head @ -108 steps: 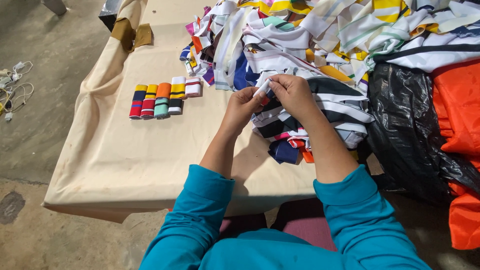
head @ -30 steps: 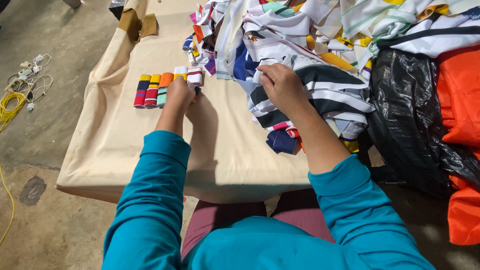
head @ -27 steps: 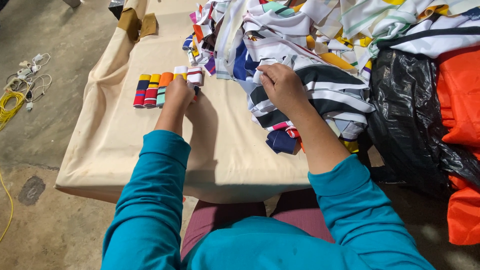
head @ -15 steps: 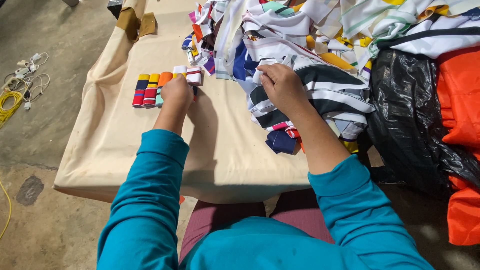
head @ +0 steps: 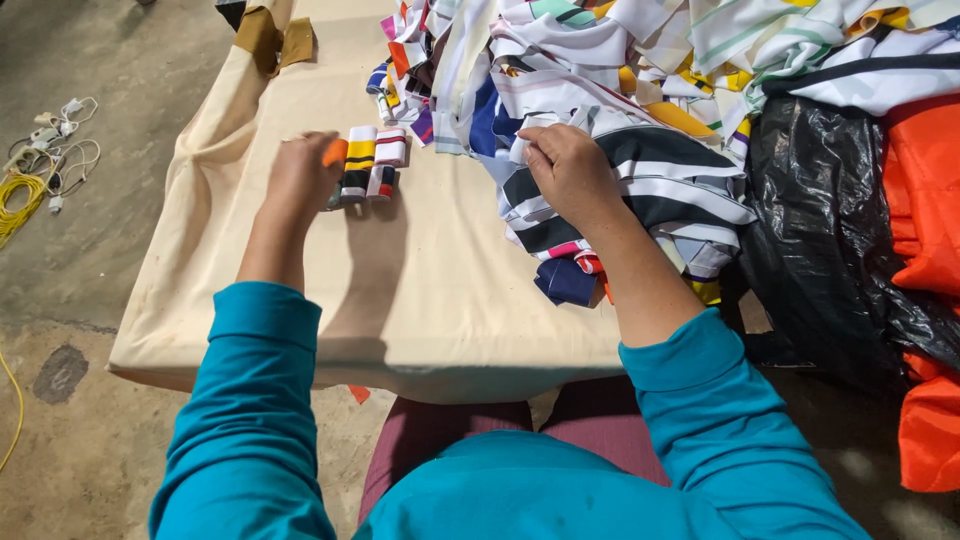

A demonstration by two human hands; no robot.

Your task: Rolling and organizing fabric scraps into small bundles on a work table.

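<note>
Head view: left hand beside folded strips

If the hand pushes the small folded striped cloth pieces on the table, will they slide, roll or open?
The folded striped pieces lie flat in a row on the beige table cover, so they would probably slide, not roll. They look soft and light, so a push from the left hand may loosen the folds.

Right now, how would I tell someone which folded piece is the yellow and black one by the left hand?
Start at the cream-covered table and find the short row of folded fabric strips beside the left hand. The yellow and black striped strip lies just right of the orange piece at the fingers. Its right-hand neighbour is white with red stripes; only this one has a broad yellow band.
</note>
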